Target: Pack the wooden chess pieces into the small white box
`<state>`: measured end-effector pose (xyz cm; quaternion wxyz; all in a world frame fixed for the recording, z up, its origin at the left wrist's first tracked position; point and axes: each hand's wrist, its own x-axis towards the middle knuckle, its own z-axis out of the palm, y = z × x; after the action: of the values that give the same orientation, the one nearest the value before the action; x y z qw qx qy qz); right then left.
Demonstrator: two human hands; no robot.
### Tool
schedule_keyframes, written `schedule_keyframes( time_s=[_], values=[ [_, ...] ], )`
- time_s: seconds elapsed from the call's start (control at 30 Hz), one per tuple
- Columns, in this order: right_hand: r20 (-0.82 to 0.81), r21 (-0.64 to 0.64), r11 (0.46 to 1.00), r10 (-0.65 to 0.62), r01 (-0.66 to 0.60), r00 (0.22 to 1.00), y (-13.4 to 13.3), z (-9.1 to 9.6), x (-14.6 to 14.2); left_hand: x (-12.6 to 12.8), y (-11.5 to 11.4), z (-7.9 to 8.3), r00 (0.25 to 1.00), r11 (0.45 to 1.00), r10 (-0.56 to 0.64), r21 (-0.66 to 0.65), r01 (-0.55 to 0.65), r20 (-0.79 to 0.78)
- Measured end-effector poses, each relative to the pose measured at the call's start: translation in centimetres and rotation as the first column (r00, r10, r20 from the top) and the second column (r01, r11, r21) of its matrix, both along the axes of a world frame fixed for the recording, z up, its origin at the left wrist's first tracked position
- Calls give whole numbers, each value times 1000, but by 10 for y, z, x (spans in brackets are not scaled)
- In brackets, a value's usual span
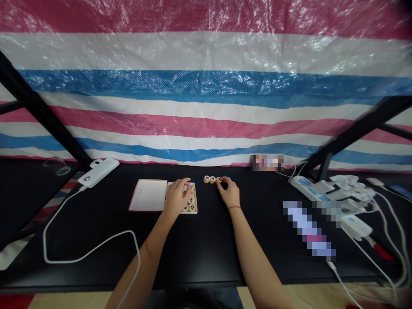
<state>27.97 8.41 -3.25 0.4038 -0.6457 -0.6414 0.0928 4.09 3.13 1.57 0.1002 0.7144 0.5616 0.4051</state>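
Three round xiangqi pieces (213,179) with red and dark characters stand in a short row on the black table. At the row's right end, my right hand (230,194) pinches the last xiangqi piece (218,179) between thumb and fingers. To the left, a shallow white box (196,206) holds several more pieces (192,200). My left hand (176,198) lies over the box's left half, thumb and forefinger apart. It covers some of the pieces, and its other fingers are partly hidden. Against the box's left side rests an open lid (148,195) with a white inside.
A white power bank (99,172) lies at the left, its cable (93,253) looping across the table to my left arm. Power strips (305,187) and tangled cords crowd the right. A blurred-out device (309,229) lies nearer. Striped sheeting (206,124) hangs behind the table.
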Motion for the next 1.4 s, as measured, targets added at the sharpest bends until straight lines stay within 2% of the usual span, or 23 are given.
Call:
schedule_keyframes(
  time_s=[0.07, 0.13, 0.2, 0.27, 0.37, 0.5, 0.6, 0.77, 0.83, 0.93, 1.03, 1.07, 1.13, 1.2, 1.27, 1.33, 1.4],
  values=[
    [-5, 20, 1000, -5, 5, 1000, -2, 5, -2, -1, -1, 2, 992, 993, 114, -32, -116, -49],
    [-2, 95, 994, -48, 48, 999, -7, 12, -8, -1, -1, 3, 967, 972, 216, -64, -226, -133],
    [-2, 160, 985, -58, 57, 998, -16, 20, -21, 1, 0, 4, 937, 954, 259, -90, -286, -235],
    [-17, 132, 990, 56, -53, 998, -25, 27, -39, 5, 1, 4, 909, 946, 261, -104, -308, -325],
    [-62, 34, 962, 273, -271, 960, -38, 30, -68, 15, 2, 3, 890, 948, 232, -115, -298, -393],
    [-90, -14, 947, 318, -321, 944, -42, 29, -84, 27, 1, 2, 899, 953, 207, -127, -274, -385],
    [-140, -24, 944, 324, -330, 936, -41, 28, -82, 30, 1, 2, 914, 955, 206, -130, -265, -348],
    [-88, 91, 940, 336, -328, 938, -40, 31, -79, 28, 0, 10, 936, 942, 262, -149, -302, -237],
    [-60, 116, 933, 350, -342, 935, -43, 33, -81, 27, -2, 14, 953, 937, 272, -188, -294, -132],
    [-62, 160, 914, 385, -372, 921, -46, 37, -85, 24, -5, 18, 969, 935, 237, -286, -209, 68],
    [-99, 247, 893, 410, -377, 907, -44, 39, -81, 20, -6, 15, 938, 925, 220, -362, -113, 268],
    [-122, 274, 898, 387, -343, 914, -41, 39, -76, 18, -6, 14, 917, 924, 222, -371, -90, 331],
    [-180, 296, 935, 257, -197, 949, -34, 37, -58, 13, -4, 10, 863, 932, 228, -359, -58, 452],
    [-224, 250, 968, 33, 25, 974, -25, 32, -35, 7, -1, 8, 807, 947, 215, -321, -34, 551],
    [-179, 169, 972, -135, 165, 975, -17, 24, -13, 3, 1, 7, 777, 957, 190, -292, -9, 601],
    [-125, 104, 969, -210, 223, 970, -10, 15, 3, 1, 2, 6, 775, 958, 177, -285, 5, 607],
    [-73, 56, 974, -216, 220, 974, -6, 5, 10, 0, 3, 4, 782, 960, 171, -279, 5, 600]
  ],
)
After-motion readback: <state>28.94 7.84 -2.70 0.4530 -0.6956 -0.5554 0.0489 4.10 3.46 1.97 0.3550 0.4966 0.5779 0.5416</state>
